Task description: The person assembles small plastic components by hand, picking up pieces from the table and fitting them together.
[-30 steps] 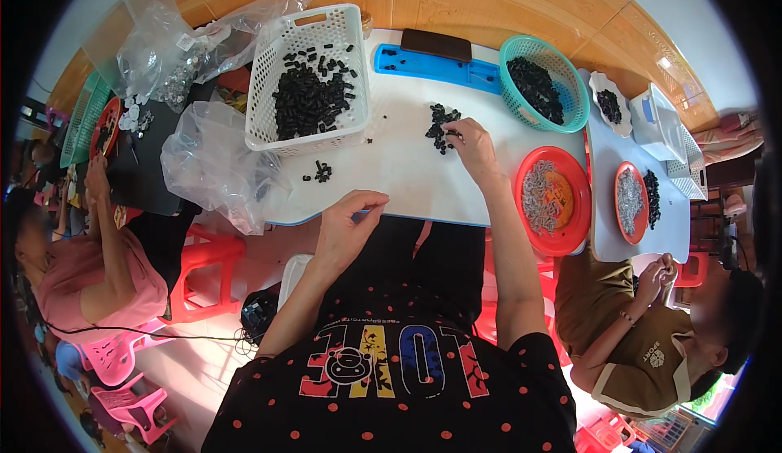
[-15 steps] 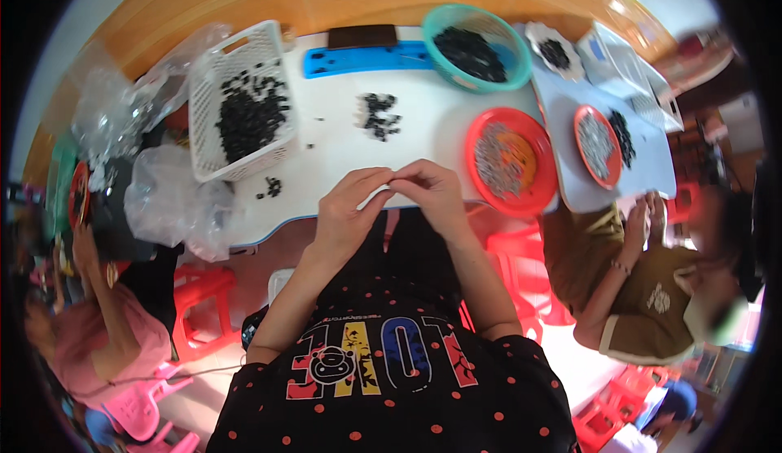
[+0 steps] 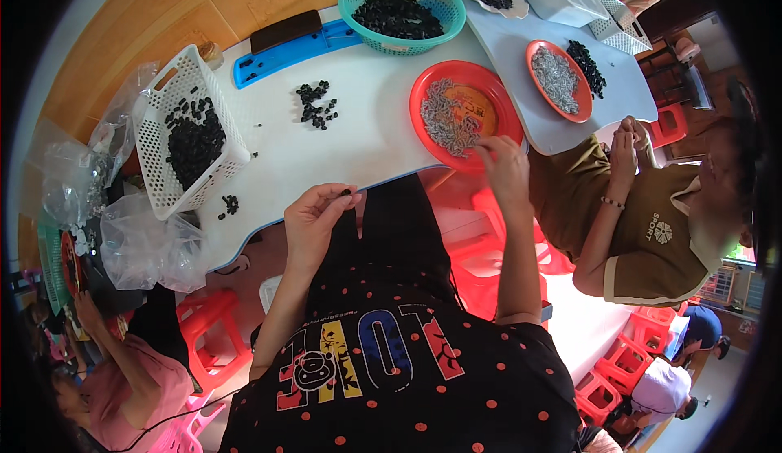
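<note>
Just off the table's near edge, my left hand (image 3: 309, 217) pinches a small black piece (image 3: 346, 192) between thumb and fingertips. My right hand (image 3: 505, 172) is at the near rim of a red plate (image 3: 423, 86), its fingertips drawn together over the small silver metal pieces (image 3: 448, 123) heaped there. Whether a silver piece is between those fingers is too small to see. Several loose black pieces (image 3: 315, 107) lie in a cluster on the white table (image 3: 358, 143). A smaller cluster of black pieces (image 3: 230, 205) sits near the table's left edge.
A white basket (image 3: 236, 156) of black pieces stands left, beside clear plastic bags (image 3: 155, 245). At the back are a blue tray (image 3: 281, 62) and a green basket (image 3: 350, 5) of black pieces. A co-worker (image 3: 652, 241) sits right, near another red plate (image 3: 538, 66); another person (image 3: 142, 363) sits left.
My hands were together at the table edge; now they are apart. The right has gone to the red plate, the left slightly down and left. The whole view has turned and shifted.
</note>
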Available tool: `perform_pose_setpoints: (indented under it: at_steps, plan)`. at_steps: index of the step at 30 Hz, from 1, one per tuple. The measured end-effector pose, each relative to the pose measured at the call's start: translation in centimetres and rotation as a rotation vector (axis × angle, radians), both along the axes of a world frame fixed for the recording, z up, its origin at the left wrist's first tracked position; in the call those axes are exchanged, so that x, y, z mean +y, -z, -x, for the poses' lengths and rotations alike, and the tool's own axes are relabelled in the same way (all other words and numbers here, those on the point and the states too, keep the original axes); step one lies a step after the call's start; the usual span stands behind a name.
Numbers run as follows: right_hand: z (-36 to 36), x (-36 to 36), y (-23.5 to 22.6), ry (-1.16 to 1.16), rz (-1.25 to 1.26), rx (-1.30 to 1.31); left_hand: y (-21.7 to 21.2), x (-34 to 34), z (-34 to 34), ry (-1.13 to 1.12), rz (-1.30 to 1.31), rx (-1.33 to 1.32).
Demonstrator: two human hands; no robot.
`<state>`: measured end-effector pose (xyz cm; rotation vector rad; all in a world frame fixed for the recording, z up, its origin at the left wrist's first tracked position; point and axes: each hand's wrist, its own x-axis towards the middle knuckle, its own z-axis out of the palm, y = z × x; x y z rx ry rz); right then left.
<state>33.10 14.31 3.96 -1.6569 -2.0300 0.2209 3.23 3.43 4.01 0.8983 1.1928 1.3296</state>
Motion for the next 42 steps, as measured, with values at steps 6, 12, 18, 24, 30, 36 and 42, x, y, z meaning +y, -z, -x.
perform_pose_setpoints:
  at_steps: [6,12,18,24,30,36,42]
  plan:
    - [-3.6,0.7,2.6,-0.019,0.105,-0.1,0.2,0.2,-0.6,0.021,-0.025,-0.046]
    - [-3.0,1.3,3.1,-0.031,0.11,-0.046,0.2,-0.1,-0.2,0.007,-0.015,-0.04]
    - [-2.8,1.7,2.9,-0.071,0.135,-0.06,0.4,-0.1,-0.3,0.034,0.018,-0.048]
    - [-3.0,1.3,2.2,-0.021,0.092,0.151,0.0,0.3,-0.6,0.048,0.04,-0.045]
    - [-3.4,1.7,2.2,0.005,-0.006,0.004,-0.1,0.7,-1.1,0.074,0.004,-0.08]
    - [-2.7,1.8,2.9,0.046,-0.03,0.029,0.3,0.2,-0.6,0.041,0.03,-0.089]
    - [-2.6,1.9,3.3,-0.052,0.016,0.036,0.6,0.1,-0.4,0.033,0.041,-0.068]
